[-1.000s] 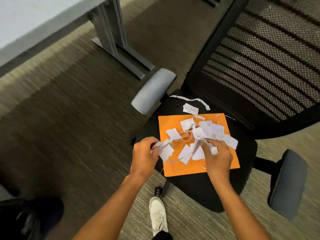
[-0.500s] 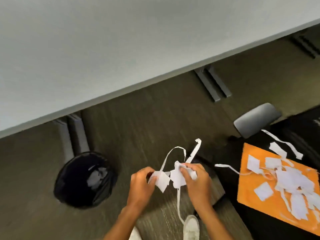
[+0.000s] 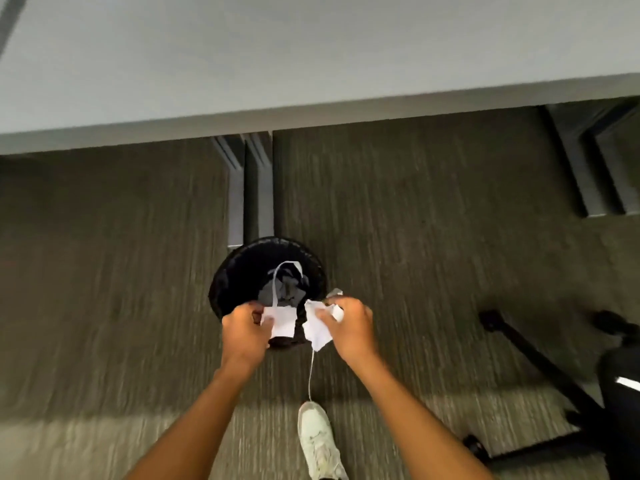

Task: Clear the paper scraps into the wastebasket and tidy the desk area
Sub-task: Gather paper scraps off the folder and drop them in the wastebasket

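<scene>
A round black wastebasket (image 3: 225,282) with a dark liner stands on the carpet below the desk edge, with paper inside it. My left hand (image 3: 242,329) pinches white paper scraps (image 3: 282,322) over the basket's near rim, and a thin strip loops up from them above the opening. My right hand (image 3: 349,329) grips another bunch of white scraps (image 3: 317,330) just beside the basket's right rim. A long thin strip hangs down from that bunch toward my shoe.
The grey desk top (image 3: 311,46) fills the upper part of the view, with its metal legs (image 3: 251,188) behind the basket and another leg (image 3: 595,161) at the far right. The black chair base (image 3: 540,368) spreads at the lower right. My white shoe (image 3: 318,441) is on the carpet.
The view swung left from the chair seat with the orange sheet to the wastebasket. Both hands lifted scraps off the seat and carried them over the basket.
</scene>
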### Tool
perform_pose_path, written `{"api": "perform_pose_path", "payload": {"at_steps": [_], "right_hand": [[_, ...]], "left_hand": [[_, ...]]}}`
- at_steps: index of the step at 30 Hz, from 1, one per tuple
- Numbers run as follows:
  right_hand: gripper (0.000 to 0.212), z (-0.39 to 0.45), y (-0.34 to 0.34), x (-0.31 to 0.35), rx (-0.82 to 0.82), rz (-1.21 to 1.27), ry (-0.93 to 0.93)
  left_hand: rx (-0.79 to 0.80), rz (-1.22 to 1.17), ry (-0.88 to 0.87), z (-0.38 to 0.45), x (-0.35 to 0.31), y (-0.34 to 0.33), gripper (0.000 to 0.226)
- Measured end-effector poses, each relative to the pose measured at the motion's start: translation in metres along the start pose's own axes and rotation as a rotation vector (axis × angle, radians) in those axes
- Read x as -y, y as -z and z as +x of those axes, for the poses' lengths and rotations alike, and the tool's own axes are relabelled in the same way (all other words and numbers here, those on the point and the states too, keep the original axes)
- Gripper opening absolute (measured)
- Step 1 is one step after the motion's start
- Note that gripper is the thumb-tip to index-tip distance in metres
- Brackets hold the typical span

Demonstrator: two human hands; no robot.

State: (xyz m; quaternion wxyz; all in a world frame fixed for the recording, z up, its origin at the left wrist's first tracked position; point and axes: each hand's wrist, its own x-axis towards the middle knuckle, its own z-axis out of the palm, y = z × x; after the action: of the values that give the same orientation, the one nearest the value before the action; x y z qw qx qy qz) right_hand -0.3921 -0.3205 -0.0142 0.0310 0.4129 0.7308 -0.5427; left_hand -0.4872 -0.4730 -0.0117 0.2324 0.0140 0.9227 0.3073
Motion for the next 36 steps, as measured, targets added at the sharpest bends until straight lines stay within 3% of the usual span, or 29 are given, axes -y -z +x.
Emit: {"api": "perform_pose_path", "payload": {"at_steps": [4, 9, 14, 20, 23, 27, 36], "right_hand": [[0.021, 0.031, -0.048, 0.013, 0.083, -0.07, -0.018], [0.026, 0.072, -0.095, 0.026, 0.117, -0.126, 0.015], [0.021, 0.103, -0.126, 0.012, 0.079, -0.081, 0.05], [0.054, 0.115, -0.137, -0.018, 0.191, -0.051, -0.003], [0.059, 0.113, -0.129, -0.026, 0.16, -0.049, -0.035], [0.043, 0.114, -0.097, -0.031, 0.069, 0.044, -0.092], [0.032, 0.058, 0.043, -0.075, -0.221, 0.142, -0.166]], "left_hand": [[-0.064, 0.007, 0.003, 0.034, 0.014, 0.008, 0.022], [-0.035, 0.097, -0.061, 0.076, 0.027, 0.003, 0.003], [-0.013, 0.149, -0.003, 0.106, 0.044, -0.008, 0.013], [0.093, 0.247, 0.05, 0.112, 0.074, -0.02, 0.035], [0.095, 0.262, 0.042, 0.106, 0.077, -0.018, 0.043], [0.131, 0.249, -0.015, 0.099, 0.065, -0.016, 0.037], [0.238, 0.233, -0.235, 0.041, -0.014, -0.05, 0.042]]}}
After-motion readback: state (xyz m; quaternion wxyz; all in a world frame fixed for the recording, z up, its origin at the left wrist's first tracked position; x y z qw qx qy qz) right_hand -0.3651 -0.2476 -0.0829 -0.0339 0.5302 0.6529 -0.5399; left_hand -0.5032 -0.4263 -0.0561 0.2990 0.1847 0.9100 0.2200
